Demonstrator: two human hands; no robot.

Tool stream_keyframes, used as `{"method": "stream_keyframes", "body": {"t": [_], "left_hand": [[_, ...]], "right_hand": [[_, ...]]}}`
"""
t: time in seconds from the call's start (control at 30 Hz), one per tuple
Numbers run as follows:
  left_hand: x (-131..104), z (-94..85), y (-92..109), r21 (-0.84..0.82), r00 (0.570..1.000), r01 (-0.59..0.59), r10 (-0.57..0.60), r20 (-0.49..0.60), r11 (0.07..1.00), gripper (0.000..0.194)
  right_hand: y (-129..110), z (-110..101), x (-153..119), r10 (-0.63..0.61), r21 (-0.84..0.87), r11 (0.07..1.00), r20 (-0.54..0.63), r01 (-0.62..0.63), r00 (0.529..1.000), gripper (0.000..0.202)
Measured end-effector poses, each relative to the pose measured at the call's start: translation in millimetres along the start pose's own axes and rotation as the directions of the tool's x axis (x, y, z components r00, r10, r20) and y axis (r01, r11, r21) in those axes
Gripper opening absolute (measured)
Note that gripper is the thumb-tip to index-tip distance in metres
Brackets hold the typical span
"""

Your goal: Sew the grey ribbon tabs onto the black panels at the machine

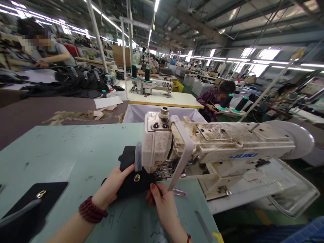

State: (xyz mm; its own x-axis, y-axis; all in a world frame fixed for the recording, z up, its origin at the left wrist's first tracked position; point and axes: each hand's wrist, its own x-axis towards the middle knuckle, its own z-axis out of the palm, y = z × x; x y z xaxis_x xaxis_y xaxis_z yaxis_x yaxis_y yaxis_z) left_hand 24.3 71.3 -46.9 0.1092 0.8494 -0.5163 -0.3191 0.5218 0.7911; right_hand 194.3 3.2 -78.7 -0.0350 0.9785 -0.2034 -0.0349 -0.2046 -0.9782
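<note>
A black panel (128,189) with a gold-coloured metal fitting (137,178) lies under the head of a white sewing machine (158,141), one edge at the presser foot. A greyish translucent strip (138,157) stands up from it. My left hand (115,185) grips the panel's left side, thumb on top and the other fingers mostly hidden. Close to the needle area, my right hand (162,199) pinches the panel's near right edge. Just right of those fingers is a small pink tool (180,193), perhaps thread snips. Another black panel (37,202) with a similar fitting rests at the left.
The pale green table (83,155) bears a flat metal strip (203,225) near its front right edge. Behind it are paper scraps (107,102) and a second sewing machine (152,87). Co-workers sit at the far left (58,54) and beyond my machine (212,98).
</note>
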Motion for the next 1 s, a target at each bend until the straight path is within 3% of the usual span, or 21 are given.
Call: {"method": "stream_keyframes", "body": {"t": [0.37, 0.47, 0.53, 0.6, 0.7, 1.0], "left_hand": [[-1, 2.1, 14, 0.082, 0.998, 0.032, -0.037, 0.054, 0.996, 0.032], [-4, -8.5, 15, 0.098, 0.977, 0.052, -0.071, 0.2, 0.994, 0.036], [-6, -18.2, 15, 0.194, 0.93, 0.042, -0.109, 0.351, 0.98, 0.038], [-6, -25.9, 14, 0.325, 0.897, 0.021, -0.162, 0.412, 0.945, 0.037], [-5, -28.8, 14, 0.422, 0.901, -0.011, -0.174, 0.397, 0.906, 0.032], [4, -24.5, 20, 0.418, 0.896, -0.042, -0.151, 0.418, 0.907, 0.029]], "right_hand": [[8, 8, 0, 0.014, 0.111, 0.994, -0.042, -0.009, 0.999, 0.062], [5, 7, -3, 0.003, 0.122, 0.992, -0.023, 0.0, 1.0, 0.061], [3, 7, -5, 0.006, 0.129, 0.992, -0.005, -0.005, 1.0, 0.062], [2, 7, -6, 0.016, 0.13, 0.991, -0.005, -0.016, 1.0, 0.062], [1, 9, -4, 0.037, 0.127, 0.991, -0.039, -0.032, 0.999, 0.063], [-5, 14, 2, 0.068, 0.118, 0.992, -0.119, -0.053, 0.991, 0.071]]}}
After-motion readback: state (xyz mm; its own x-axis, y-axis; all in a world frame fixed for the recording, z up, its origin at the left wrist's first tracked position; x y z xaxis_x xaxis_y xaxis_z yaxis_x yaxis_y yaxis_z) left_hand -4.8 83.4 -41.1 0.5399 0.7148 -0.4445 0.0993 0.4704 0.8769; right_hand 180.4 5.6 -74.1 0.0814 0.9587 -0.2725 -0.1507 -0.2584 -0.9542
